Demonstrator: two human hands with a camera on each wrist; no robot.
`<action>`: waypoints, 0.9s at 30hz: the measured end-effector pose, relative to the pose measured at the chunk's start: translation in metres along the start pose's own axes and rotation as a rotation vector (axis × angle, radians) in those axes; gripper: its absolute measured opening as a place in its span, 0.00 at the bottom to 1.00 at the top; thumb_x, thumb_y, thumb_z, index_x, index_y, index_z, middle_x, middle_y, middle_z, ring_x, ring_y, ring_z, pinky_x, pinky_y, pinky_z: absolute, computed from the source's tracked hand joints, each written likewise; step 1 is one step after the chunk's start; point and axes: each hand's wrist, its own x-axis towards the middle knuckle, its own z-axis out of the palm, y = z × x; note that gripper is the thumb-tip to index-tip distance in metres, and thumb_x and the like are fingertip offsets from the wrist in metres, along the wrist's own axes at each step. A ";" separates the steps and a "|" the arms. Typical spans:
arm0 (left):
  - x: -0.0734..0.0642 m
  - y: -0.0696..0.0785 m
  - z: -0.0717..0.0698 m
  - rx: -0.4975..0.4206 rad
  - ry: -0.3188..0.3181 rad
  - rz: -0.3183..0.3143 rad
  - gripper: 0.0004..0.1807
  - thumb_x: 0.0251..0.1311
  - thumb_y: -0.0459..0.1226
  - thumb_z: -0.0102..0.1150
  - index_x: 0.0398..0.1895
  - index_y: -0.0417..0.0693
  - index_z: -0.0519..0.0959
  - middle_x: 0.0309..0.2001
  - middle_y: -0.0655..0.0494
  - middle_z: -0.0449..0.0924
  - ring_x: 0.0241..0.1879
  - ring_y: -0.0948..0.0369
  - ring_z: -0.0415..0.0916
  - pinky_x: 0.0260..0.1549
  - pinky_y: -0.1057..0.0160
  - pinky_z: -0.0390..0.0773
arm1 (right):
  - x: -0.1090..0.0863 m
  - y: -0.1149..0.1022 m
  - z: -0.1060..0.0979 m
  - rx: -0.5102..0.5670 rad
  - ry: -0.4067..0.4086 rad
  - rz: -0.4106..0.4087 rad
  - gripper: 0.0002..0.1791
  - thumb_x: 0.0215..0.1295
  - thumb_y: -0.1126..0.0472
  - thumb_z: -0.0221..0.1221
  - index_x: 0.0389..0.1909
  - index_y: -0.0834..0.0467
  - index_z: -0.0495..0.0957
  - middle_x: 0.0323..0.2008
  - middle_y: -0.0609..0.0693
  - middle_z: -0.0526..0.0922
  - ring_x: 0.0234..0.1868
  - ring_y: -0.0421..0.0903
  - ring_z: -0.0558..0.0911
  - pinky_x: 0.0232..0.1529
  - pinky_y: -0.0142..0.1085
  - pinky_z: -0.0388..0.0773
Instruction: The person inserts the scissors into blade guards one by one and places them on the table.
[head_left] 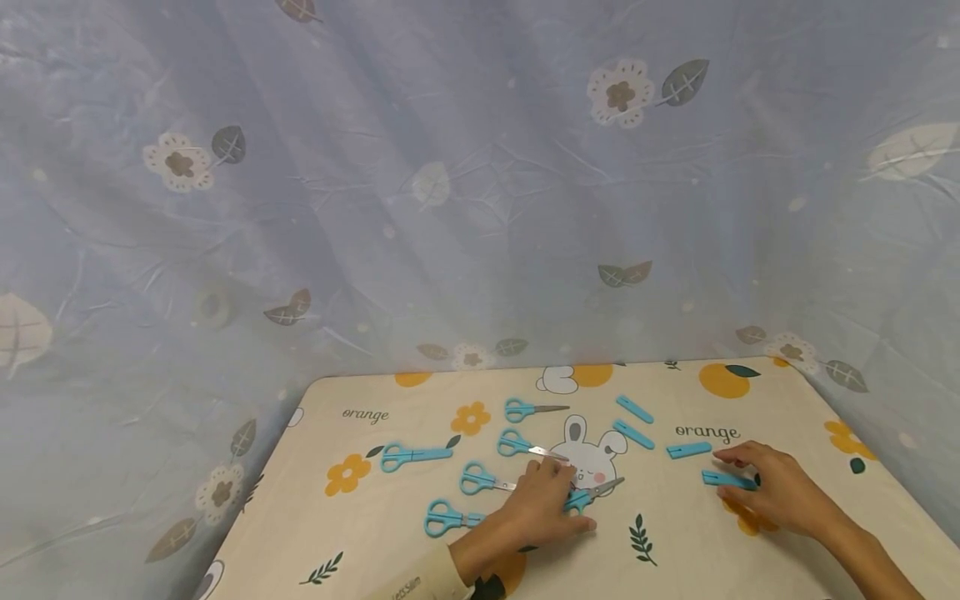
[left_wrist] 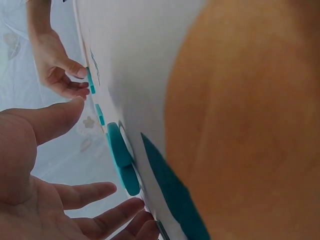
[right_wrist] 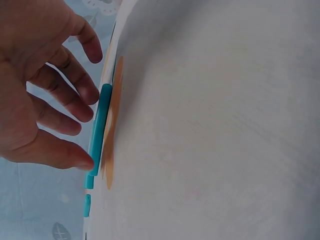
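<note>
My left hand point(head_left: 543, 504) is low over the table, fingers spread and loosely bent, beside a pair of blue-handled scissors point(head_left: 579, 501) with bare blades pointing right. In the left wrist view, the scissors' handle point(left_wrist: 121, 155) lies past the fingers, with a gap between thumb and fingers. My right hand point(head_left: 776, 490) hovers around a blue blade cover point(head_left: 723, 479), thumb and fingers apart. The right wrist view shows the thumb by one end of that cover point(right_wrist: 101, 130); whether it touches cannot be told. Another blue cover point(head_left: 688, 450) lies just beyond the right fingertips.
More bare scissors point(head_left: 517, 409), scissors point(head_left: 513, 443) and scissors point(head_left: 476, 478) lie left of centre. Covered scissors point(head_left: 412, 456) sit further left; the left forearm partly hides another pair point(head_left: 444, 518). Two blue covers, one point(head_left: 634, 409) behind the other point(head_left: 633, 434), lie on the patterned tablecloth point(head_left: 300, 508).
</note>
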 end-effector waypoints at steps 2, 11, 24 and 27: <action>0.000 0.001 0.000 0.001 0.005 -0.002 0.43 0.51 0.62 0.69 0.68 0.55 0.72 0.60 0.57 0.71 0.52 0.61 0.64 0.50 0.61 0.74 | 0.000 0.001 0.000 -0.007 -0.007 0.003 0.29 0.48 0.50 0.77 0.51 0.56 0.83 0.42 0.44 0.83 0.43 0.48 0.82 0.43 0.41 0.82; 0.002 -0.002 0.003 0.038 0.026 0.008 0.39 0.49 0.60 0.72 0.62 0.54 0.77 0.56 0.57 0.70 0.49 0.61 0.63 0.46 0.62 0.72 | -0.002 0.007 -0.002 0.005 -0.035 0.025 0.25 0.50 0.51 0.75 0.48 0.58 0.85 0.41 0.43 0.84 0.39 0.43 0.82 0.38 0.35 0.81; 0.002 -0.003 0.004 0.076 0.044 0.021 0.27 0.46 0.56 0.76 0.49 0.56 0.84 0.46 0.60 0.71 0.42 0.62 0.61 0.39 0.64 0.65 | 0.000 0.005 -0.005 0.024 -0.101 -0.041 0.16 0.58 0.55 0.71 0.45 0.58 0.87 0.38 0.40 0.80 0.37 0.35 0.78 0.36 0.33 0.79; 0.004 -0.003 0.005 0.090 0.049 0.033 0.27 0.45 0.55 0.77 0.48 0.57 0.85 0.45 0.61 0.71 0.41 0.63 0.61 0.38 0.64 0.65 | 0.001 0.005 -0.005 0.025 -0.115 -0.053 0.14 0.59 0.56 0.70 0.44 0.57 0.87 0.37 0.39 0.79 0.36 0.31 0.76 0.36 0.32 0.79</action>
